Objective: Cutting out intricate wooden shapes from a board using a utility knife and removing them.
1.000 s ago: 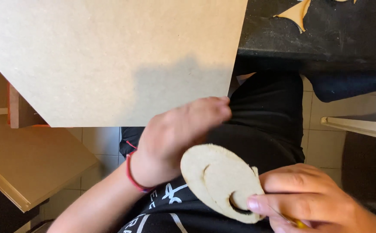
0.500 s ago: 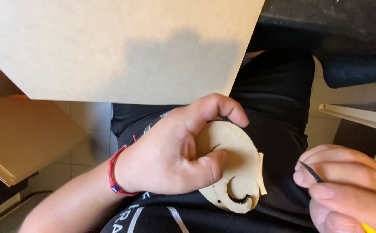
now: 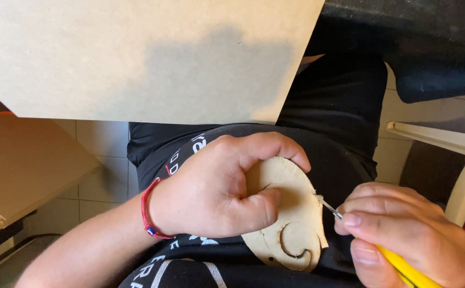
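— Hands first: what does each one hold?

— Left hand [image 3: 216,186] is wrapped around a flat wooden cutout [image 3: 291,213], thumb across its face and fingers curled over the top edge, holding it over the lap. Right hand [image 3: 403,234] is pinched shut on a thin tool with a yellow handle [image 3: 403,266]; its metal tip touches the cutout's right edge, where a small pale nub sticks out.

— How far along does the piece look?

— My judgement: well along. The oval outline is cut free and a curled slot is already open near the bottom. What seems left is cleaning that right edge; whether other spots need it I cannot tell, since the left hand covers much of the face.

— Changed from a moment ago?

— Yes. Half a second ago the tool's tip was clear of the wood, off to the right; now it meets the edge. A second ago the left hand lay mostly beside the piece and the right hand pinched it; now the left grips it alone.

— And farther out?

— A large pale board [image 3: 136,53] overhead, another wooden panel [image 3: 24,165] at left, tiled floor [image 3: 104,144] below, a white chair frame [image 3: 456,160] at right.
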